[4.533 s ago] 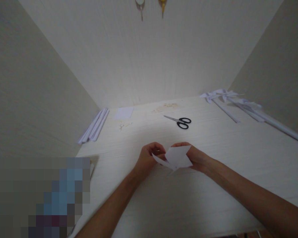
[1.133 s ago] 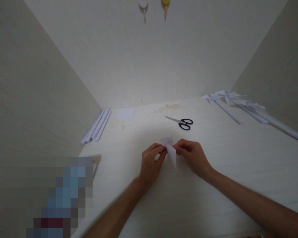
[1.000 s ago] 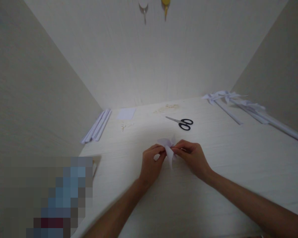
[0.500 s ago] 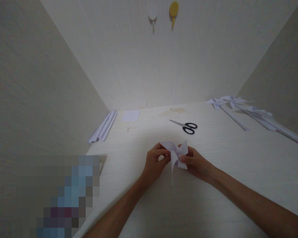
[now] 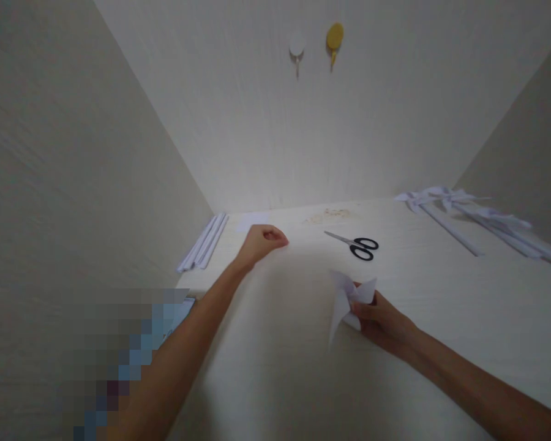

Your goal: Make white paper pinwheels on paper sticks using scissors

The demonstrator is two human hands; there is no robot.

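The work surface is a pale, wood-grained table (image 5: pixel 303 367) boxed in by plain cream walls on the left, back and right. Two hooks hang high on the back wall, a white hook (image 5: pixel 296 50) and a yellow hook (image 5: pixel 334 38) just beside it.

The right hand (image 5: pixel 382 315) holds a folded white paper piece (image 5: pixel 349 297) pinched between thumb and fingers, lifted a little above the table near its middle; one pointed flap hangs down toward the surface. The left hand (image 5: pixel 260 241) is well apart from it, stretched out toward the far left of the table with its fingers curled in; I cannot tell whether it grips anything. It is just beside a flat white sheet (image 5: pixel 252 220) lying near the back wall.

Black-handled scissors (image 5: pixel 356 244) lie flat on the table between the two hands and farther back. A bundle of white paper strips (image 5: pixel 203 241) lies along the left wall. On the far right, several finished paper pinwheels on long sticks (image 5: pixel 459 211) lie along the right wall.
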